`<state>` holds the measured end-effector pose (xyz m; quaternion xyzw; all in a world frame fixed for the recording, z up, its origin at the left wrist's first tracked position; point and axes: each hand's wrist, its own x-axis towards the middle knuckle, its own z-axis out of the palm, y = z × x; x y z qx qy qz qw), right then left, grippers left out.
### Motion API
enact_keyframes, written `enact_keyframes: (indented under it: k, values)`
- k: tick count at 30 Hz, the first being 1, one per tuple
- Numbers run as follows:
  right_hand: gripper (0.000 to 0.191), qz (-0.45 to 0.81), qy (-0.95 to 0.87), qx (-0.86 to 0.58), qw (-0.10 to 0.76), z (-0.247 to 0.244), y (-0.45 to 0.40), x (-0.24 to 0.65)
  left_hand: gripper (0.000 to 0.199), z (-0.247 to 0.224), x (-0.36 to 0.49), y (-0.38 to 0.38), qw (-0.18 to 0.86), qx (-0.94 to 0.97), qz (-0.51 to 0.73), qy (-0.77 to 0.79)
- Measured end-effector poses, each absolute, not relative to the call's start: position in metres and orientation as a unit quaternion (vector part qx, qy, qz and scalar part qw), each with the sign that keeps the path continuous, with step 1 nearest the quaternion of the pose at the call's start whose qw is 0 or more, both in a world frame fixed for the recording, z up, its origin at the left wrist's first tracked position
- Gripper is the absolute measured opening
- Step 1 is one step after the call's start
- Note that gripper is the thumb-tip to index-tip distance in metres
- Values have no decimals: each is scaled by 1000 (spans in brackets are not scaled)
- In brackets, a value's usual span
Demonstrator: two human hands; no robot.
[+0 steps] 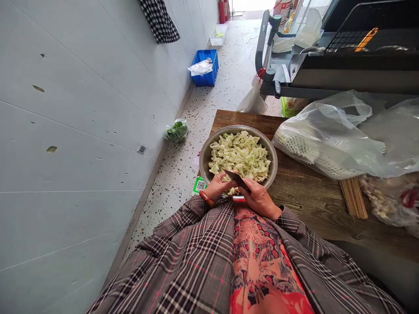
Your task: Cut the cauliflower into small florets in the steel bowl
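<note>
A round metal bowl [205, 153] full of pale green-white cauliflower florets [240, 155] stands on the corner of a dark wooden table [294, 203]. Over the bowl's near edge, my right hand [260, 199] is closed around a dark-bladed knife [237, 178], whose blade points up and to the left. My left hand [216, 186], with a reddish-brown bracelet at the wrist, is closed beside the blade, fingertips near its tip. Whatever is between the left fingers is too small to make out.
Clear plastic bags [327, 135] and a bundle of wooden sticks [353, 198] lie to the right. A dark metal cart [353, 74] stands beyond. On the floor are a bag of greens [176, 131] and a blue crate [206, 74], along the white wall [81, 109].
</note>
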<state>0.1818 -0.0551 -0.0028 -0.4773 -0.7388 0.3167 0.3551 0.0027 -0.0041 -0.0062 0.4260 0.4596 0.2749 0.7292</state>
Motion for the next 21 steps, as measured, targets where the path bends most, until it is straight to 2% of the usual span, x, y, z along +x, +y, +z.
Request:
enact_keyframes:
  k: [7,10,13,16,21]
  values:
    - [40,236,-774,-520,273,-5,-58,179,65,-18,11,-5,798,295,309,426]
    - [36,257,-739,-539,311,-5,-54,177,64,-19,13,-4,788,292,318,438]
    - [28,297,-674,-564,373,-8,-50,180,75,-13,12,-5,795,291,303,438]
    - [29,307,-610,-606,409,-11,-47,187,81,-6,6,-5,817,287,286,410]
    - [35,316,-562,-644,412,-13,-38,196,56,-6,-11,8,793,275,307,448]
